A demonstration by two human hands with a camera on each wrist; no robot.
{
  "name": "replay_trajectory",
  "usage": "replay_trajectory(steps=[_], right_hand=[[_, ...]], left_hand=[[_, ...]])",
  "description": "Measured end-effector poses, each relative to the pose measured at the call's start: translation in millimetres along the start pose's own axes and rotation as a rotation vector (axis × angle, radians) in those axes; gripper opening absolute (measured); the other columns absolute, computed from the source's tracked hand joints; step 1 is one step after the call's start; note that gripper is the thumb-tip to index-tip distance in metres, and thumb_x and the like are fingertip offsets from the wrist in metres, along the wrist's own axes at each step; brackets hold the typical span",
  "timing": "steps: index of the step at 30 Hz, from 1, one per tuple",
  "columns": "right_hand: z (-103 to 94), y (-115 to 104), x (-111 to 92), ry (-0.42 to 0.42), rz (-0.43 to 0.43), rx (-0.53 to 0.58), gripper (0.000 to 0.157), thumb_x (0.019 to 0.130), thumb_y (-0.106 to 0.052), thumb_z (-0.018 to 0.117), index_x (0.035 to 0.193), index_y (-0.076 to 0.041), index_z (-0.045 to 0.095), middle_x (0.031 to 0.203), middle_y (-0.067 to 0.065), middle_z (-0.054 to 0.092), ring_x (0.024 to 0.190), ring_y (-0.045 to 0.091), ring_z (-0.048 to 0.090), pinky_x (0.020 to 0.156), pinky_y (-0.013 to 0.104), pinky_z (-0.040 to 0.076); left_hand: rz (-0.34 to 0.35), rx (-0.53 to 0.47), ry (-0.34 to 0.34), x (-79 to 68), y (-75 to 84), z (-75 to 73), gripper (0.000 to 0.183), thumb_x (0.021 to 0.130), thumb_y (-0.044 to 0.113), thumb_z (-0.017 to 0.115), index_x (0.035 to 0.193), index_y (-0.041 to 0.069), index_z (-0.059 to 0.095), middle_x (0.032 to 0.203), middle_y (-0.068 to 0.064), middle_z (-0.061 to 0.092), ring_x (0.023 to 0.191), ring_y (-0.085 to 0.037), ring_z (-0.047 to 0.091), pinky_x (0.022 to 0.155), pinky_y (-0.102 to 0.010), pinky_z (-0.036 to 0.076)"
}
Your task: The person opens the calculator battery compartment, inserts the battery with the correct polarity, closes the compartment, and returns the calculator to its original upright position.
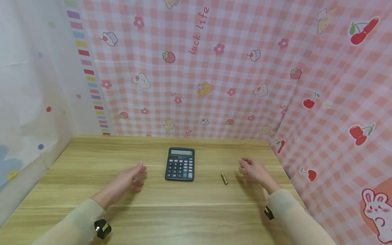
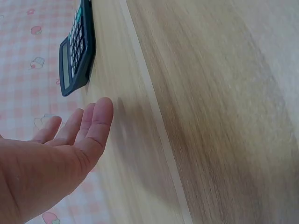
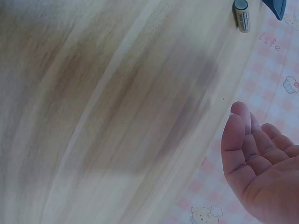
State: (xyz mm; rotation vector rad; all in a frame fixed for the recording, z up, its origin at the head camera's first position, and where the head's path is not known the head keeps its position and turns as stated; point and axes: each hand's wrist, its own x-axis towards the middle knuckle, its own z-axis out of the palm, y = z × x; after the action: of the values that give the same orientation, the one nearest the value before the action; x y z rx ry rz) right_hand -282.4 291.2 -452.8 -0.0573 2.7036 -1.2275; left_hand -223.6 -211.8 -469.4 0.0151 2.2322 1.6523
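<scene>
A dark calculator [image 1: 180,164] with a grey display lies face up at the middle of the table. To its right is a small gold battery [image 1: 224,178], lying on its side; the right wrist view shows printing on the battery [image 3: 242,17]. My left hand [image 1: 128,180] hovers left of the calculator, palm inward, fingers loosely bent and holding nothing. Right of the battery, my right hand [image 1: 255,172] hangs above the table with relaxed fingers and nothing in them. Neither hand touches the calculator or the battery.
The wooden table [image 1: 183,217] ends at a pink checked cloth [image 1: 183,75] hung behind it and along the right side. A white cloth [image 1: 33,85] with coloured dots hangs at the left. Dark devices sit at both wrists.
</scene>
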Motion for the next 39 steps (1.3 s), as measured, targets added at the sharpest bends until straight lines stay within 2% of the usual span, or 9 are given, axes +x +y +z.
replay_trajectory(steps=[16,24,30,34,39], right_hand=[[6.7,-2.3,2.1,-0.036,0.006,0.04,0.06,0.114,-0.042,0.049,0.155,0.003,0.049,0.146,0.03,0.061,0.119,0.041,0.071,0.099,0.053,0.061],[11.0,-3.5,3.4,-0.044,0.016,0.069,0.058,0.113,-0.041,0.051,0.153,0.002,0.052,0.143,0.029,0.063,0.116,0.037,0.072,0.094,0.048,0.063],[15.8,-6.0,4.1,-0.05,0.04,0.109,0.06,0.112,-0.044,0.053,0.151,0.001,0.054,0.142,0.027,0.064,0.112,0.034,0.071,0.09,0.045,0.064],[18.7,-6.1,4.0,-0.056,0.024,0.096,0.06,0.112,-0.044,0.053,0.15,0.002,0.054,0.141,0.027,0.064,0.113,0.033,0.071,0.092,0.046,0.064],[22.2,-5.6,4.9,-0.062,0.009,0.112,0.057,0.113,-0.04,0.053,0.15,0.003,0.055,0.135,0.025,0.066,0.105,0.028,0.071,0.089,0.043,0.063]], left_hand=[[-0.029,-0.019,0.0,2.9,-2.5,14.7,0.092,0.108,0.071,0.034,0.161,-0.004,0.038,0.165,-0.027,0.044,0.137,-0.042,0.06,0.104,-0.046,0.06],[-0.025,-0.022,-0.01,5.6,-2.8,22.5,0.086,0.112,0.065,0.032,0.16,-0.006,0.039,0.163,-0.029,0.045,0.133,-0.041,0.063,0.102,-0.046,0.061],[-0.018,-0.058,-0.019,10.0,-4.2,27.7,0.085,0.113,0.062,0.033,0.159,-0.008,0.038,0.163,-0.031,0.045,0.128,-0.037,0.065,0.1,-0.047,0.062],[-0.007,-0.087,-0.032,11.9,-5.5,30.4,0.08,0.115,0.057,0.032,0.16,-0.008,0.037,0.163,-0.032,0.044,0.128,-0.038,0.065,0.1,-0.047,0.062],[0.003,-0.116,-0.041,11.8,-5.3,33.2,0.082,0.114,0.059,0.033,0.16,-0.008,0.036,0.163,-0.032,0.044,0.128,-0.038,0.065,0.102,-0.047,0.061]])
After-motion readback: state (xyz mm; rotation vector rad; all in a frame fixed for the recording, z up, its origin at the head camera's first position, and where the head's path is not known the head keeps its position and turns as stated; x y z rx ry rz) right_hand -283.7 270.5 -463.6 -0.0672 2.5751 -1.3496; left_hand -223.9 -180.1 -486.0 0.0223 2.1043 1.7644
